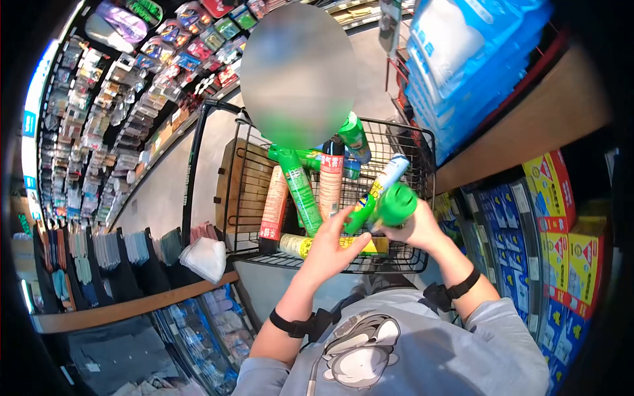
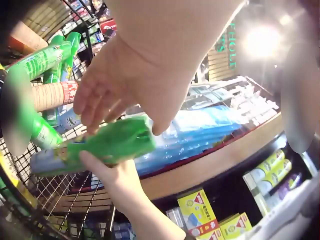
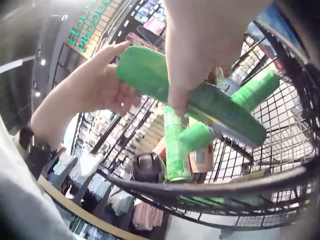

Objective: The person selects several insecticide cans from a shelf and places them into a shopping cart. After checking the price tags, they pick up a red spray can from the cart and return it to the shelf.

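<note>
My right hand (image 1: 419, 228) grips a green-capped spray can (image 1: 396, 204) above a black wire shopping cart. In the right wrist view the can (image 3: 225, 112) lies tilted across the basket, with the thumb on its side. My left hand (image 1: 330, 247) is close by, fingers extended and thumb spread apart. From the left wrist, the left hand (image 2: 135, 75) hangs over the can's green end (image 2: 127, 140). In the cart (image 1: 432, 142) below are a green can (image 1: 300, 191), red-and-black cans (image 1: 331, 178), a yellow can (image 1: 297, 245) and a white-topped can (image 1: 389, 175).
Blue-wrapped packs (image 1: 456, 79) are stacked on a wooden-edged shelf at the right, with yellow-and-red boxes (image 1: 555, 191) below. Racks of small packaged goods (image 1: 125, 99) line the left side. Folded cloths (image 1: 135, 247) hang behind the wooden ledge. A blurred oval covers the upper middle.
</note>
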{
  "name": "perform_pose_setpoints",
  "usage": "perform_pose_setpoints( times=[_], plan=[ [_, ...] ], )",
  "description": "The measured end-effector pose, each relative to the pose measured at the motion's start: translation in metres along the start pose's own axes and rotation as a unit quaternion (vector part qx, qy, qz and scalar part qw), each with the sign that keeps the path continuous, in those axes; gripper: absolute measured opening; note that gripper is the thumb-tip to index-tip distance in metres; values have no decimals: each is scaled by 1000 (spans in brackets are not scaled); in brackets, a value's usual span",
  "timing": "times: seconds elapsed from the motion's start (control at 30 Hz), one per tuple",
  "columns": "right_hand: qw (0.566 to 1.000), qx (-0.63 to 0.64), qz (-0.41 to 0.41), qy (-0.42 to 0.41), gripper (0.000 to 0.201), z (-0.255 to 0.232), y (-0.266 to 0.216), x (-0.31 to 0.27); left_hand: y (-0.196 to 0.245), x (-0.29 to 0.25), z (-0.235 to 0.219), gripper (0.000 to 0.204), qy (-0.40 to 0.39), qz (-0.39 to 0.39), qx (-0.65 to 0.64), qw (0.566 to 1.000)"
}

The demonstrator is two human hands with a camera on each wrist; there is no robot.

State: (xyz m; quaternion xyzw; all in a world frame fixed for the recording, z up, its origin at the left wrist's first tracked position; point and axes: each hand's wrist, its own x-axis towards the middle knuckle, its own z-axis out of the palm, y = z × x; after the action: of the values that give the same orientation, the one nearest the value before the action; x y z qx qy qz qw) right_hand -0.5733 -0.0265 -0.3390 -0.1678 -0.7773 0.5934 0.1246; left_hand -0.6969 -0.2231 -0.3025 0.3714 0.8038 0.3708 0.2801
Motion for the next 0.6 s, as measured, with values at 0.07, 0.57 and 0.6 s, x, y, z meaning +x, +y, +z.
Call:
perform_pose_setpoints(
  times=[0.07,0.57,0.6],
  plan=[
    [988,149,-28,31,53,-17,-27,-6,-10,-10,0,77,13,50,29,998],
    [837,545,-5,55,62,6,-122,-54,46,-110,-7,114,-253,23,-494,831],
    [845,533,-16,36,62,11,-127,-61,49,-118,-4,115,-207,57,-441,872]
  ],
)
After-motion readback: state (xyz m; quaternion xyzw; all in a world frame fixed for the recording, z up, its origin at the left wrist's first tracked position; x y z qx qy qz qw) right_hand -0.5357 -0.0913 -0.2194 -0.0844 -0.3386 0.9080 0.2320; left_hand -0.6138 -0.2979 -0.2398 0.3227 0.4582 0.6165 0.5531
